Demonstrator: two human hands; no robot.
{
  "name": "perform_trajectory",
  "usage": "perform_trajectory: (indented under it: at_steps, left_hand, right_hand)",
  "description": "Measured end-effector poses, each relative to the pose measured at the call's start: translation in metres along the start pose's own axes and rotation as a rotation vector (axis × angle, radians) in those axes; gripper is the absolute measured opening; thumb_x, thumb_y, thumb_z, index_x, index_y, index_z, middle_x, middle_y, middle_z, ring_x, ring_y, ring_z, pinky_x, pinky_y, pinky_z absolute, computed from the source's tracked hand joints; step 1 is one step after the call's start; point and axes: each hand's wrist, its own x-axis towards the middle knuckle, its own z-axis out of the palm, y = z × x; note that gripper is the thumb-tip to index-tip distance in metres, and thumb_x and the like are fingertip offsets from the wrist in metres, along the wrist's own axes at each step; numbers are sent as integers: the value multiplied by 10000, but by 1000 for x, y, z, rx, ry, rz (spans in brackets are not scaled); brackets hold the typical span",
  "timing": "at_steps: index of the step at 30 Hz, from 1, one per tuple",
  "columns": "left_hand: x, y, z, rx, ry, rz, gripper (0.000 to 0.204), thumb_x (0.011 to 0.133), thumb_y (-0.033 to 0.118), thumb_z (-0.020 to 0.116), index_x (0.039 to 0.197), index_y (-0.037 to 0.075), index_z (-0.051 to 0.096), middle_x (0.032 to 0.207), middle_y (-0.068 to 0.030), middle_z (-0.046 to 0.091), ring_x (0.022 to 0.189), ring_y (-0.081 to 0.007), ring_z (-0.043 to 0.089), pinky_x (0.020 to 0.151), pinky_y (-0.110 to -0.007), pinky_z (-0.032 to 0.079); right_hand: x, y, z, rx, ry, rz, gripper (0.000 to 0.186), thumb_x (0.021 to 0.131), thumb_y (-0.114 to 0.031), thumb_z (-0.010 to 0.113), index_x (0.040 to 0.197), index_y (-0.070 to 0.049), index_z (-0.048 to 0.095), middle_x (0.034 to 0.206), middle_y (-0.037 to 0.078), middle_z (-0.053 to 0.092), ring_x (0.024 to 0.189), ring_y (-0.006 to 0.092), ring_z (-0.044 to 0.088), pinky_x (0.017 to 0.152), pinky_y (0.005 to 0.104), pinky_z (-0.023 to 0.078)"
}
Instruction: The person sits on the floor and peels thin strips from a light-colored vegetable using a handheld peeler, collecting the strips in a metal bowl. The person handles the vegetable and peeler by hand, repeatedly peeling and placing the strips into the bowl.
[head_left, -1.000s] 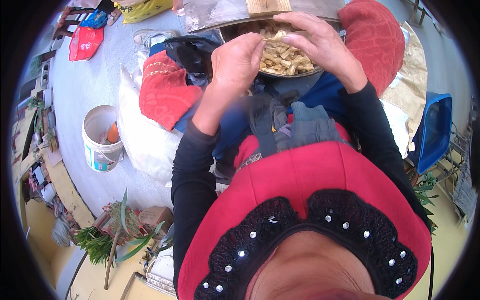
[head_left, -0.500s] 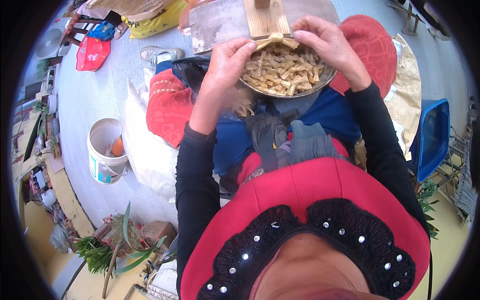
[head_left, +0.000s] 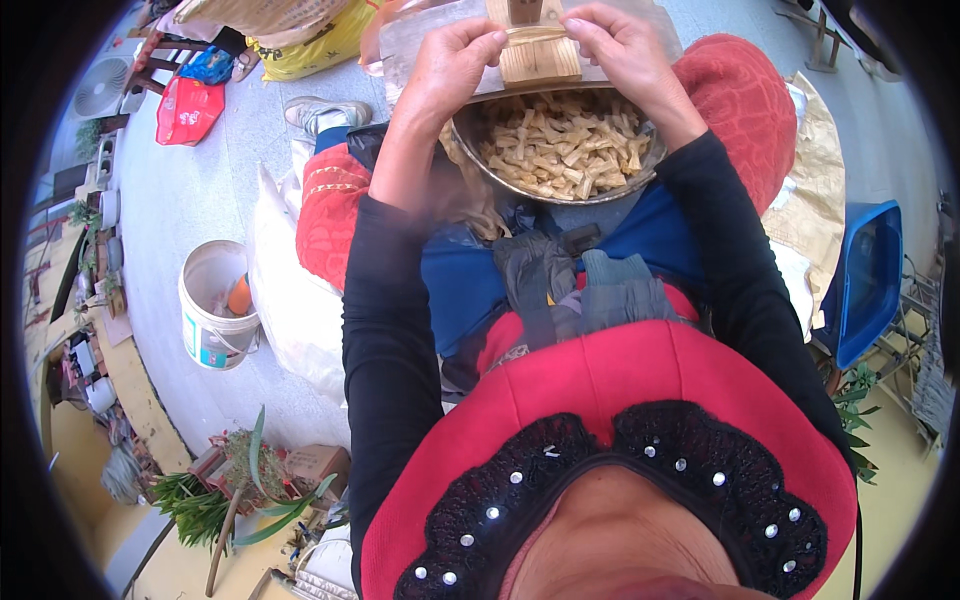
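Observation:
Between my two hands a thin, pale tan strip (head_left: 536,36) is stretched across a small wooden block (head_left: 540,68). My left hand (head_left: 448,62) pinches its left end between thumb and fingers. The other end is in the pinched fingertips of my right hand (head_left: 622,55). What the strip is made of I cannot tell. The block sits on a flat, worn board (head_left: 420,38), with a short wooden post (head_left: 524,10) rising at its far end. Just nearer to me, a round metal bowl (head_left: 470,150) holds many knotted-looking tan pieces (head_left: 565,145). My wrists pass either side of the bowl.
Red cloths (head_left: 740,110) cover my knees. Beside my left leg lie tan strips (head_left: 480,205) and a white plastic bag (head_left: 300,330). A white bucket (head_left: 215,335) stands further left. On the right are brown paper (head_left: 815,200) and a blue bin (head_left: 868,285).
Both hands have moved away from me, from above the bowl to the wooden block. The knotted strip held at the bowl's far rim is gone from the fingers; a straight strip is held now.

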Motion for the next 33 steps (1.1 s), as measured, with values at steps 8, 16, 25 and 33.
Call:
perform_trajectory:
  at_steps: [8,16,25,33]
  left_hand:
    - [38,-33,-14,109,-111,-208,279,928,179,619,1151,11,627,1079,-129,577,996,-204,564,870,-288,453]
    - [-18,-38,15,413,282,-27,188,917,173,602,867,-7,626,721,-93,654,671,-131,587,654,-308,492]
    - [-60,11,56,-161,124,-65,214,992,210,556,896,41,645,685,24,571,577,-47,484,514,-217,377]
    - [-68,-2,31,23,58,69,340,998,309,552,819,47,675,641,10,591,623,-76,564,547,-278,439]
  right_hand:
    - [10,21,9,-140,43,-46,139,929,-121,595,930,-5,672,812,43,626,732,113,562,662,270,469]
    - [-24,30,5,-584,95,-446,144,899,-129,637,996,-31,680,975,85,679,926,273,627,834,357,484]
    - [-31,-13,43,-411,94,-327,201,949,-227,627,962,-40,700,685,111,639,632,218,637,572,315,482]
    - [-108,-38,46,424,-562,329,178,918,-175,695,957,-5,730,646,-64,525,549,39,433,485,240,339]
